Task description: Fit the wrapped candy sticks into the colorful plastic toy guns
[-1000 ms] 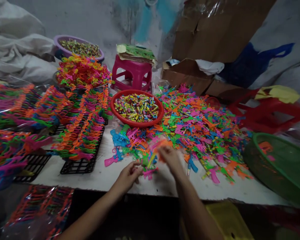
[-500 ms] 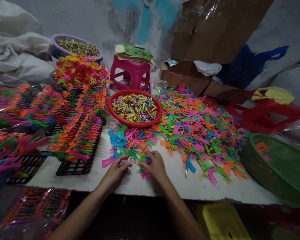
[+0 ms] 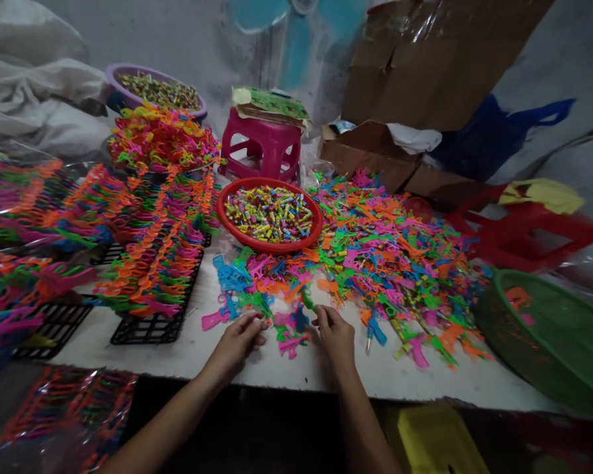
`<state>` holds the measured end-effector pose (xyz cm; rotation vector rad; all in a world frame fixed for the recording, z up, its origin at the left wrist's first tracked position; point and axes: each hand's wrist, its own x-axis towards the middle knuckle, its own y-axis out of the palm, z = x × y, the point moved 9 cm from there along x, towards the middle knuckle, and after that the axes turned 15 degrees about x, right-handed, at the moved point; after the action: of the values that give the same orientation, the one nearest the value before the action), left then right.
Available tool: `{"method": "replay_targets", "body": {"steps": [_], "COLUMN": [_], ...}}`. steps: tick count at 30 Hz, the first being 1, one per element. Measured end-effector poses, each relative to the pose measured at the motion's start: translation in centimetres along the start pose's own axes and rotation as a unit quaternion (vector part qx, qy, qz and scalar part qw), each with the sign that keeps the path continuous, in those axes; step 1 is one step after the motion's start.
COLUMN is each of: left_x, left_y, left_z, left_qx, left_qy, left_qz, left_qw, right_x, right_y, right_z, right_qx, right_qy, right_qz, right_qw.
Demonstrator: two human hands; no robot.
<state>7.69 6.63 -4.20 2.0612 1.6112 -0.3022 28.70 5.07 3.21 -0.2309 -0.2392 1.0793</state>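
My right hand [image 3: 337,337] pinches a green toy gun [image 3: 307,299] just above the table's front part. To its left, my left hand [image 3: 243,337] has its fingertips pressed together; a tiny bit of colour shows there, too small to name. Between the hands lie a pink toy gun [image 3: 291,345] and a dark blue one [image 3: 300,318]. Just beyond them spreads a small group of toy guns, with a light blue one [image 3: 232,274] at its left side. A red basin [image 3: 221,214] full of small, brightly wrapped tubes stands behind this group.
A large heap of toy guns [image 3: 390,257] covers the right of the table. Black racks [image 3: 145,331] with rows of toy guns stand left. A green basin [image 3: 528,352] sits at the right edge. Behind are a magenta stool [image 3: 264,135], cardboard boxes [image 3: 425,72] and a purple basin [image 3: 111,79].
My right hand has moved right and now has a green toy gun in its fingers. My left hand has shifted slightly, its fingers closing together. The view has shifted slightly.
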Motion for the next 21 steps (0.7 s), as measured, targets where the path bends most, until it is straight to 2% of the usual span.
{"method": "replay_targets", "body": {"steps": [2, 4, 8, 11, 13, 15, 18, 21], "left_x": [-0.1, -0.1, -0.3, -0.3, -0.5, -0.7, -1.2, -1.6], "left_y": [0.5, 1.1, 1.5, 1.2, 1.0, 1.1, 1.6, 1.9], "left_z": [-0.3, -0.8, -1.7, -1.6, -1.4, -1.5, -2.0, -2.6], "left_qx": [0.010, 0.027, 0.057, 0.061, 0.055, 0.042, 0.026, 0.054], "left_qy": [0.015, 0.037, 0.062, 0.043, 0.017, 0.003, 0.000, 0.012], "left_qz": [0.007, 0.017, 0.010, -0.006, -0.011, -0.010, 0.007, 0.019], "left_qw": [1.000, 0.999, 0.996, 0.997, 0.998, 0.999, 1.000, 0.998], "right_x": [-0.6, -1.1, -2.2, -3.6, -4.1, -4.4, -4.2, -4.0], "right_y": [0.3, 1.4, 4.3, 6.1, 6.7, 6.9, 6.5, 6.1], "right_z": [-0.9, -1.7, -3.7, -5.0, -4.9, -4.2, -2.3, -0.6], "right_qx": [0.092, 0.186, 0.309, 0.342, 0.337, 0.334, 0.325, 0.273], "right_qy": [0.075, 0.136, 0.272, 0.362, 0.369, 0.343, 0.265, 0.184], "right_qz": [0.008, 0.037, 0.100, 0.137, 0.155, 0.166, 0.166, 0.183], "right_qw": [0.993, 0.972, 0.906, 0.856, 0.853, 0.862, 0.893, 0.927]}}
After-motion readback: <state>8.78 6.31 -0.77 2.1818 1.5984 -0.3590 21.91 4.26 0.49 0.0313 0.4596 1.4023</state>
